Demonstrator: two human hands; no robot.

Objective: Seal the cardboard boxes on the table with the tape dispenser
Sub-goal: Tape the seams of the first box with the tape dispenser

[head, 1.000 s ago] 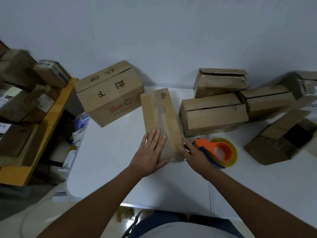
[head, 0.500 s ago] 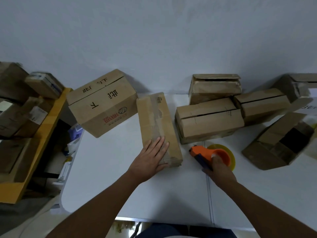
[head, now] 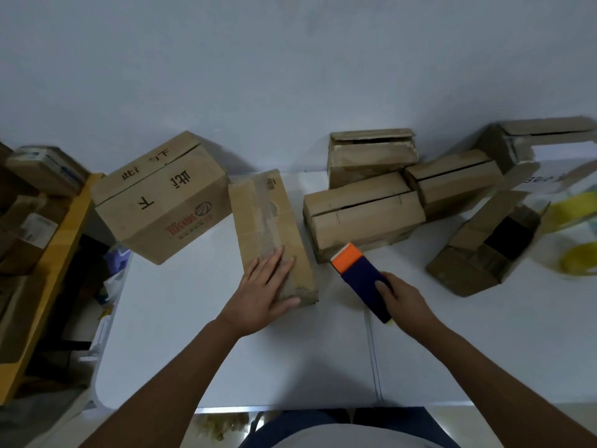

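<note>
A long narrow cardboard box [head: 265,218] lies lengthwise on the white table [head: 181,318], with old tape along its top. My left hand [head: 263,294] rests flat on its near end, fingers spread. To the right of it my right hand [head: 402,297] grips the tape dispenser [head: 360,276], orange at its front and dark blue along its body, lifted and tilted toward the box. Its tape roll is hidden by my hand.
A large printed box [head: 161,198] sits tilted at the table's left edge. Several closed boxes [head: 361,218] crowd the back right, and one with an open end [head: 484,250] lies at the right. Yellow bags [head: 578,253] are far right, wooden shelf [head: 48,270] with boxes left.
My right hand has picked the tape dispenser up off the table and turned it toward the narrow box. My left hand stays pressed on the box's near end.
</note>
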